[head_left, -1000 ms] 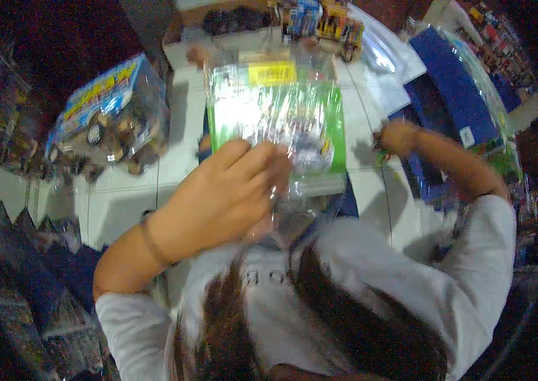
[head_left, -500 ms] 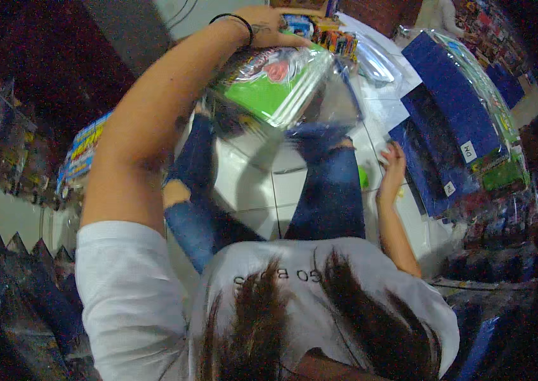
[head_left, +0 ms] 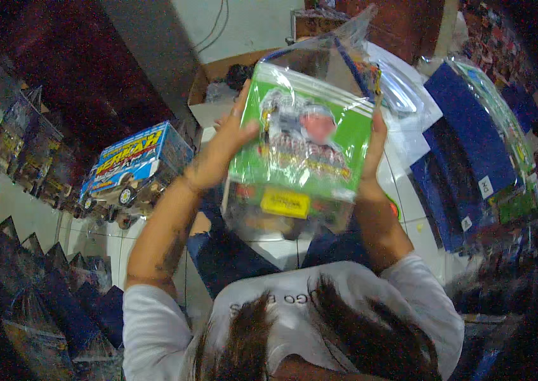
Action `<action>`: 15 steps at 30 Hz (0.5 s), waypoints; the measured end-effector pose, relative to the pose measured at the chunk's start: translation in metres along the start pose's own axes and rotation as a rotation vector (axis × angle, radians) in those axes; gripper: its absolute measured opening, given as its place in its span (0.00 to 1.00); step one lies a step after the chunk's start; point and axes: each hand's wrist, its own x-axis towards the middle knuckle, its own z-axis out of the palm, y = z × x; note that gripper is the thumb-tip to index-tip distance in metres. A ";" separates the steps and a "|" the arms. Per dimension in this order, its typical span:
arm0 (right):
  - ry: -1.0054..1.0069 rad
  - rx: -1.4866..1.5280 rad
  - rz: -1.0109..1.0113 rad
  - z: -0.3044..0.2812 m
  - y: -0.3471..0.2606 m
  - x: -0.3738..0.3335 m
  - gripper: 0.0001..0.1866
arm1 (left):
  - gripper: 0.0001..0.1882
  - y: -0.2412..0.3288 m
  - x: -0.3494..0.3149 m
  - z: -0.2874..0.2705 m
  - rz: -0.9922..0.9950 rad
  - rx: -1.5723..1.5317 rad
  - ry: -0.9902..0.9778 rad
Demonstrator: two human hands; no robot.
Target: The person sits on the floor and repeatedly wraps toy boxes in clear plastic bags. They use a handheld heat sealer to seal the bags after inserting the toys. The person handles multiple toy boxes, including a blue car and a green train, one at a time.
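A green toy truck [head_left: 297,140] in clear plastic is raised above my lap, its printed panel toward me and a yellow plate low on it. My left hand [head_left: 228,143] is closed around its left side, slightly blurred. Against the right side, my right hand [head_left: 373,149] grips it, with some fingers hidden behind. Beyond the truck's top edge, loose clear wrap [head_left: 351,32] sticks up beside a dark blue edge.
A blue wrapped toy truck [head_left: 132,168] stands on the tiled floor to the left. Dark blue panels [head_left: 472,146] lie at the right beside white sheets [head_left: 408,101]. An open cardboard box [head_left: 205,86] is at the back. More wrapped items [head_left: 28,146] line the far left.
The green truck has come nearer and turned its printed panel toward me. My left arm has drawn back from its far reach. My right hand has risen from the floor side onto the truck.
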 end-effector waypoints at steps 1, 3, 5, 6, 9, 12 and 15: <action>-0.054 0.052 0.058 0.008 -0.007 -0.004 0.38 | 0.49 -0.001 -0.018 0.008 0.132 0.130 0.055; -0.132 -0.038 0.078 0.015 -0.020 -0.012 0.30 | 0.51 0.003 -0.049 0.029 0.094 0.131 0.136; -0.232 -0.156 0.110 0.016 -0.034 -0.016 0.26 | 0.56 0.013 -0.076 0.055 0.058 0.058 0.202; -0.194 -0.314 0.183 0.017 -0.041 -0.016 0.25 | 0.56 0.014 -0.082 0.069 0.086 0.021 0.253; -0.283 -0.917 0.125 0.031 -0.058 -0.013 0.27 | 0.53 0.014 -0.093 0.093 0.142 -0.211 0.445; -0.438 -1.627 -0.860 0.081 -0.075 -0.005 0.37 | 0.57 0.002 -0.089 0.095 0.396 -0.214 0.518; -0.492 -1.903 -0.805 0.151 -0.083 -0.008 0.32 | 0.57 -0.001 -0.089 0.091 0.481 -0.045 0.472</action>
